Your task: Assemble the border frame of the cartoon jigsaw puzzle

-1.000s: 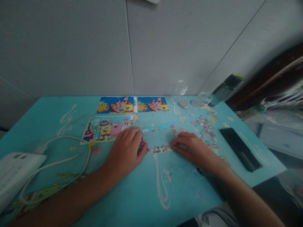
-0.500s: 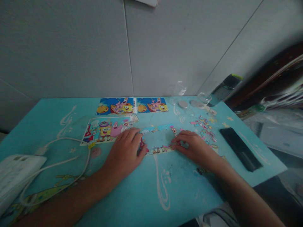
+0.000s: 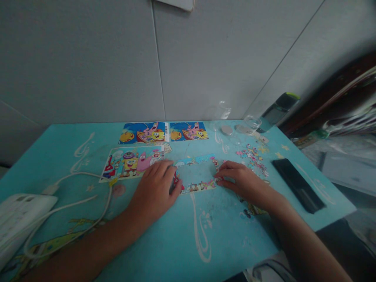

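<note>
Both ends of a multicoloured, rectangular jigsaw border point(image 3: 198, 187), probably light, fragile card best pinched edgewise, are flanked on the turquoise worktop point(image 3: 164, 243) by a spread left hand point(image 3: 157, 183) and narrow right hand point(image 3: 242, 178), its hold unclear.

Left fingers point(image 3: 161, 169) partly hide puzzle border point(image 3: 198, 187); white box point(image 3: 29, 207) cut off.

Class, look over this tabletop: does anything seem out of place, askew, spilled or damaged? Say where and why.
Nothing plainly looks spilled or damaged. The bottle at the back right appears tilted, though lens distortion may explain that. Small puzzle pieces lie loosely scattered beyond the right hand, unlike the puzzle border laid in strips.
</note>
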The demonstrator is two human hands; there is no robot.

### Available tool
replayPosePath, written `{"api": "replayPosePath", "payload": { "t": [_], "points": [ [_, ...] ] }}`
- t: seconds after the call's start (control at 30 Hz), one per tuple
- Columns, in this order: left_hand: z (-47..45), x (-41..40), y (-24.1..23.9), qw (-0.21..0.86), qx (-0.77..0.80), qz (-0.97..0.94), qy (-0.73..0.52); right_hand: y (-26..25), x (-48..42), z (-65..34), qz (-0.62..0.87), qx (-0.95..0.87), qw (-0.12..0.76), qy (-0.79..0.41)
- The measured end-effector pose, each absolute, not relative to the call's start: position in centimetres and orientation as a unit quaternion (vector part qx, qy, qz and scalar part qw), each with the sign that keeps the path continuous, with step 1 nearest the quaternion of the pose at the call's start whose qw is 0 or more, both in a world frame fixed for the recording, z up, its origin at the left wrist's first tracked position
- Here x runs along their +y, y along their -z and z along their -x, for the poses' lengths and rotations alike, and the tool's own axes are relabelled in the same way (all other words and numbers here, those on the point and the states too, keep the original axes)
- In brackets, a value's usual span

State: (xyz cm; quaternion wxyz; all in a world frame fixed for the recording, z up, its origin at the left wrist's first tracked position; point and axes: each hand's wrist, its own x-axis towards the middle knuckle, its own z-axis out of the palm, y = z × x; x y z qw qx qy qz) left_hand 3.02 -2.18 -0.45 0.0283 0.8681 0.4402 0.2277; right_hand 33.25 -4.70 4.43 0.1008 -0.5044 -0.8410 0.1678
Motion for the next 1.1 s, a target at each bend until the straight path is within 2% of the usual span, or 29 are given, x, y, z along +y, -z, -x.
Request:
{"api": "replayPosePath", "payload": {
  "t": [0.6,1.1],
  "points": [
    [-2.98,-2.2,0.48,0.024,0.438,-0.87,-0.226,-5.1,-4.76,-33.73,0.451,-0.86,0.111,-0.211],
    [-3.04,-2.14,0.67,0.025,0.442,-0.87,-0.216,-5.27,-4.83,-33.42,0.459,-0.859,0.104,-0.202]
  ]
}}
